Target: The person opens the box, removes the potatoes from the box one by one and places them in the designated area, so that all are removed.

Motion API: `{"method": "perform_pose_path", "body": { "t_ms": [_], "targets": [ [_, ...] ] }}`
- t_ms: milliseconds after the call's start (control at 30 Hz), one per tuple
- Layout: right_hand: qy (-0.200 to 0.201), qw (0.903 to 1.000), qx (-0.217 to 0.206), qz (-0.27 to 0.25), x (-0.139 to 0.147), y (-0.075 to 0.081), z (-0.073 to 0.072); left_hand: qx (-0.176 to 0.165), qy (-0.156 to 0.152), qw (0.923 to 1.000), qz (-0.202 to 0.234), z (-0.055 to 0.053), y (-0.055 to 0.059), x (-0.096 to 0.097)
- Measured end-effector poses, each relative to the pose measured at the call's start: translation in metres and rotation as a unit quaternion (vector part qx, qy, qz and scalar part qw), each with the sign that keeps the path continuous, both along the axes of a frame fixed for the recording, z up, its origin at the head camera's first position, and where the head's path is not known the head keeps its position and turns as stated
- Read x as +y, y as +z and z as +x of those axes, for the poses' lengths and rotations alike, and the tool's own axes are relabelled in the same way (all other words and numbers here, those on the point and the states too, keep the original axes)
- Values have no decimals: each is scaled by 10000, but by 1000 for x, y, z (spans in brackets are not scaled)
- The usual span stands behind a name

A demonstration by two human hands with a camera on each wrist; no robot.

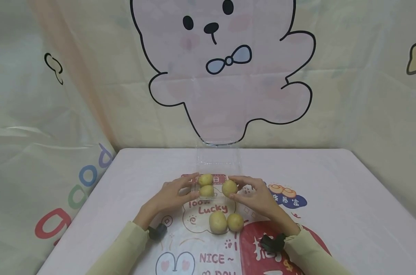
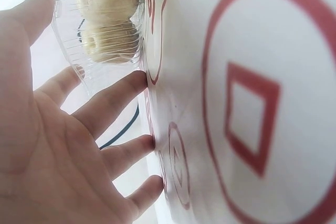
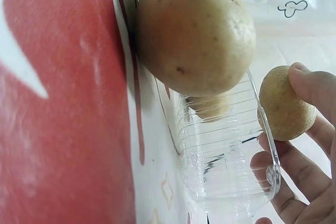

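- Right hand (image 1: 254, 195): fingers curled round one potato, thumb on the near side, at 3 o'clock of the box.
- Held potato (image 1: 229, 188): up by the rim at the box's 3 o'clock end; can't tell if it touches plastic.
- Clear plastic box (image 3: 231, 150): on the table mid-scene, ribbed walls, lid up.
- Clear lid (image 1: 218, 156): 12 o'clock side of the box, swung open.
- Left hand (image 1: 176, 193): wide, fingers spread and fairly straight, at 9 o'clock of the box; thumb and forefinger at its near and far corners, other fingertips down on the table cover.
- Two boxed potatoes: both at the 9 o'clock end, far one (image 1: 205, 179) at 12 o'clock of near one (image 1: 207, 191), side by side.
- Two loose potatoes on the cover, 6 o'clock of the box: bigger one (image 1: 218, 222), smaller one (image 1: 235, 222) right beside it at 3 o'clock.
- Table cover (image 1: 153, 164): white, red and pink prints, "Lucky" and "NICE" readable.
- Backdrop cloth (image 1: 349, 95): 12 o'clock, beyond the table; outlined pinkish bear, blue bow.
- Pale sleeves (image 1: 127, 244) on both arms, dark piece at each wrist.
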State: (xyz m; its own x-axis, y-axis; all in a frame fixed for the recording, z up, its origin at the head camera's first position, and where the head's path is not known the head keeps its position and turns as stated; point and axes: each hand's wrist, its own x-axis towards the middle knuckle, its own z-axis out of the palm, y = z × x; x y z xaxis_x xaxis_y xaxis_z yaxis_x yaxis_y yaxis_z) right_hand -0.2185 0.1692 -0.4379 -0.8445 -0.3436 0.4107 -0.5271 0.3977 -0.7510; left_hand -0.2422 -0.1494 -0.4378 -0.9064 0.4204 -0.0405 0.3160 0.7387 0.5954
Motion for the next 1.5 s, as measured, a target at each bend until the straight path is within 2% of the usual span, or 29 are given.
{"method": "perform_pose_path", "body": {
  "t_ms": [767, 1200, 1500],
  "targets": [
    [-174, 9998, 83, 60, -1, 8, 7, -57, 42, 9999, 71, 1, 0, 1],
    [-6, 9997, 232, -119, -4, 12, 10, -62, 41, 9999, 104, 1, 0, 0],
    [184, 9997, 112, -66, -2, 11, 14, -74, 21, 9999, 133, 0, -1, 0]
  ]
}}
